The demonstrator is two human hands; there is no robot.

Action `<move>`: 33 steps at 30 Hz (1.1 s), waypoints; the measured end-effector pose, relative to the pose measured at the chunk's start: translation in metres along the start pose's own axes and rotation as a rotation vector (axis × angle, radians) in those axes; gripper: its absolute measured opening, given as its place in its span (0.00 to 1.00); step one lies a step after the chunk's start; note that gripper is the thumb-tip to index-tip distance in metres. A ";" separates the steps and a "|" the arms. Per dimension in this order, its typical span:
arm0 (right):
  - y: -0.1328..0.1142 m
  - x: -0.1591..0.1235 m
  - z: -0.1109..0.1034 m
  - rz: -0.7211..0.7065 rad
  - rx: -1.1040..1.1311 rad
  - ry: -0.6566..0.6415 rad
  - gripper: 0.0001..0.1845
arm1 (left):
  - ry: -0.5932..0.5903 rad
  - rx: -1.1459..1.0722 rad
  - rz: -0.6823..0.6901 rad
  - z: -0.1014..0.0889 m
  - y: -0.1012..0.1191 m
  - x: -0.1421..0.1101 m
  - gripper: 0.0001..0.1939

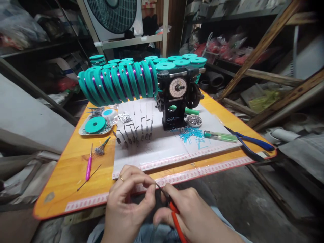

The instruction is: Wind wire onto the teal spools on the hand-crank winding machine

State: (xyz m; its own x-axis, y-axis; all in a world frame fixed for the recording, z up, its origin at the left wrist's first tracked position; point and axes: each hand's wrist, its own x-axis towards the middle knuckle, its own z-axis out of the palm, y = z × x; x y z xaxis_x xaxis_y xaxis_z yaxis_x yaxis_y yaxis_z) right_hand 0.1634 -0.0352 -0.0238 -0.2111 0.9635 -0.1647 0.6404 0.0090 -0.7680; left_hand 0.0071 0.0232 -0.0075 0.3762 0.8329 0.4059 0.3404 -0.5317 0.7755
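Observation:
Above my lap at the table's near edge, my left hand point(131, 199) pinches thumb and forefinger together on something too small to make out. My right hand point(184, 206) is closed around orange-handled pliers point(174, 209). Their dark, narrow tips point up-left and meet the left fingertips. Beyond the hands lies a white board point(157, 152). Several small dark weights with fine line and short tubes point(133, 136) dangle over it from a row of teal foam spools point(116, 82). These spools sit on a black winding machine point(174, 98) with a round dial.
Left on the orange table point(63, 175) are a purple-handled hook tool point(89, 165), a bundle of wire pieces point(101, 148) and a tray with a teal spool point(95, 125). At right lie cut blue tubes point(191, 134), a dish of metal beads point(194, 120), a green cutter knife point(220, 136) and blue-handled pliers point(255, 141).

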 end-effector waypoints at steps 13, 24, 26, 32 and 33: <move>-0.016 -0.012 -0.012 -0.308 0.062 0.350 0.07 | -0.019 0.265 0.132 0.011 -0.005 0.005 0.07; -0.016 -0.006 -0.015 -0.257 0.228 0.475 0.05 | -0.082 0.019 -0.083 0.012 -0.003 0.002 0.20; -0.015 -0.008 -0.015 -0.239 0.218 0.499 0.03 | -0.070 -0.066 -0.179 0.013 -0.004 -0.001 0.26; 0.003 -0.014 -0.020 -0.130 0.163 0.585 0.10 | -0.035 -0.405 -0.282 0.004 -0.004 0.001 0.33; 0.008 -0.015 -0.022 -0.118 0.125 0.553 0.15 | -0.032 -0.477 -0.274 0.001 -0.004 0.002 0.33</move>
State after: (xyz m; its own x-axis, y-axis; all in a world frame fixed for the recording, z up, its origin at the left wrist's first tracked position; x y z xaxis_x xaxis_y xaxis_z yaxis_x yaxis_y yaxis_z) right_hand 0.1882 -0.0435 -0.0135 0.1631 0.9546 0.2492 0.5371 0.1260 -0.8341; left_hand 0.0072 0.0270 -0.0107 0.3572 0.9221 0.1488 0.0041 -0.1608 0.9870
